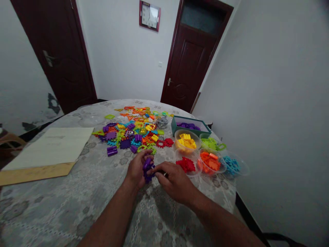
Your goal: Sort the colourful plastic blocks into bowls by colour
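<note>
My left hand [137,168] is closed around several purple plastic building pieces [147,169] above the near middle of the table. My right hand [173,176] meets it from the right, its thumb and forefinger pinched at the edge of those pieces. Whether a separate small piece sits in that pinch I cannot make out. Just beyond my hands spreads a mixed heap of coloured gear-like pieces [125,133]. A pair of purple tube-like pieces [112,151] lies at its near left edge.
To the right stand clear bowls of yellow pieces [187,141], red pieces [187,164], orange pieces [210,161], blue pieces [231,165] and green pieces [212,144]. Behind them is a green box [177,129] with purple pieces. Paper sheets [48,145] lie on the left.
</note>
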Demonstrator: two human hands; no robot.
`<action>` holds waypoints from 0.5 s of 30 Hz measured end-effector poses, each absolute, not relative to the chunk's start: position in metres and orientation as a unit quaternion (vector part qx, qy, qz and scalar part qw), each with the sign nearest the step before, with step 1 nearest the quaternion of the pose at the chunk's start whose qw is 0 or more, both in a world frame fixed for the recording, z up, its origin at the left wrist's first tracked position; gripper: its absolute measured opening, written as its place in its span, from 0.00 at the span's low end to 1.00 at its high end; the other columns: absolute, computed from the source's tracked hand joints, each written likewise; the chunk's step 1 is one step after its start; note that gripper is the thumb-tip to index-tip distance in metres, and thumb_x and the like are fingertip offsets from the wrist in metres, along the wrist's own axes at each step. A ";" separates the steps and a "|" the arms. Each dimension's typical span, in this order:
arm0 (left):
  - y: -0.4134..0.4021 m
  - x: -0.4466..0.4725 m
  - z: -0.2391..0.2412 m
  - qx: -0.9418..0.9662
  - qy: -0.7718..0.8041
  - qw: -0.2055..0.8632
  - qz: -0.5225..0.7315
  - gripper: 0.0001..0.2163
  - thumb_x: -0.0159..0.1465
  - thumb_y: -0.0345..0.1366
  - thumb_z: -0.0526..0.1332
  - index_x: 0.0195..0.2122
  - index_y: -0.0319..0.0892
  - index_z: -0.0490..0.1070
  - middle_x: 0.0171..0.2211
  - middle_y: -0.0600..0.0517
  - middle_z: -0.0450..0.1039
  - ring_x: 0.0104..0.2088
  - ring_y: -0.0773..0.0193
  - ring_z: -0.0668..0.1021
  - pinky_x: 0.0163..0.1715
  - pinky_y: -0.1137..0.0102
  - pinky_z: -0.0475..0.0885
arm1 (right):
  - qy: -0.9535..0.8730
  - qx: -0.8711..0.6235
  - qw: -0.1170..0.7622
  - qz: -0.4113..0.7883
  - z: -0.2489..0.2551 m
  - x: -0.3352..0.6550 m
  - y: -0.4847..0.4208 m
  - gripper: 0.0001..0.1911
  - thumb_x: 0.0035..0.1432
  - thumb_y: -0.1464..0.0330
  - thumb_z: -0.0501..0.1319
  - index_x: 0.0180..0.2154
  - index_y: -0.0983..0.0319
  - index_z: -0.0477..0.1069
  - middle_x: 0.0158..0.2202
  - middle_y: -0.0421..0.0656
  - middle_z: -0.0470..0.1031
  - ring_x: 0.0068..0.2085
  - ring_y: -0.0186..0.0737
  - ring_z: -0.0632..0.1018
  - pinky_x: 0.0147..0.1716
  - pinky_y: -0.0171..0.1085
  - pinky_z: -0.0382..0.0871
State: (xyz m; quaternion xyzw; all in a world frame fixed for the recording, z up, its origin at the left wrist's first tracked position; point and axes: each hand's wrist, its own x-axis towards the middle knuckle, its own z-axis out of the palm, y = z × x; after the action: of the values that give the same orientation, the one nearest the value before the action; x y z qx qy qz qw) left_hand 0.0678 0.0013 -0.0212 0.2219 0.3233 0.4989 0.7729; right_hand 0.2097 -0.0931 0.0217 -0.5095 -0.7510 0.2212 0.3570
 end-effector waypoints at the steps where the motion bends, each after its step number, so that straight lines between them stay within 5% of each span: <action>1: 0.001 0.068 -0.021 0.224 0.330 0.771 0.496 0.11 0.61 0.39 0.65 0.43 0.40 0.74 0.27 0.54 0.72 0.21 0.67 0.71 0.14 0.75 0.60 | -0.741 -0.516 0.363 0.230 0.024 0.212 -0.093 0.14 0.65 0.77 0.61 0.44 0.56 0.81 0.41 0.39 0.84 0.42 0.37 0.81 0.47 0.36 0.71; 6: 0.001 0.066 -0.023 0.221 0.358 0.752 0.508 0.11 0.59 0.37 0.64 0.42 0.39 0.75 0.31 0.52 0.72 0.23 0.67 0.72 0.16 0.73 0.63 | -0.701 -0.558 0.357 0.264 0.043 0.250 -0.078 0.08 0.64 0.71 0.61 0.41 0.59 0.80 0.33 0.38 0.81 0.33 0.35 0.78 0.35 0.33 0.69; 11: 0.004 0.066 -0.032 0.272 0.355 0.726 0.523 0.20 0.46 0.27 0.60 0.42 0.40 0.76 0.34 0.51 0.72 0.27 0.67 0.72 0.20 0.73 0.65 | -0.611 -0.659 0.408 0.164 0.070 0.332 -0.016 0.10 0.62 0.68 0.61 0.42 0.61 0.80 0.35 0.41 0.81 0.33 0.36 0.78 0.32 0.33 0.71; 15: 0.004 0.069 -0.034 0.331 0.387 0.694 0.509 0.24 0.47 0.27 0.65 0.48 0.43 0.75 0.41 0.50 0.76 0.29 0.69 0.74 0.25 0.74 0.69 | -0.523 -0.715 0.453 0.099 0.076 0.381 0.023 0.18 0.63 0.69 0.56 0.52 0.65 0.76 0.42 0.47 0.82 0.33 0.38 0.80 0.32 0.35 0.72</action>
State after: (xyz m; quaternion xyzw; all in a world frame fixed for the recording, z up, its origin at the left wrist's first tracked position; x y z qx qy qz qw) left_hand 0.0692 0.0044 -0.0344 0.3312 0.3866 0.5089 0.6942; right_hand 0.3807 0.0227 0.0764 -0.7155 -0.5229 0.0989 0.4527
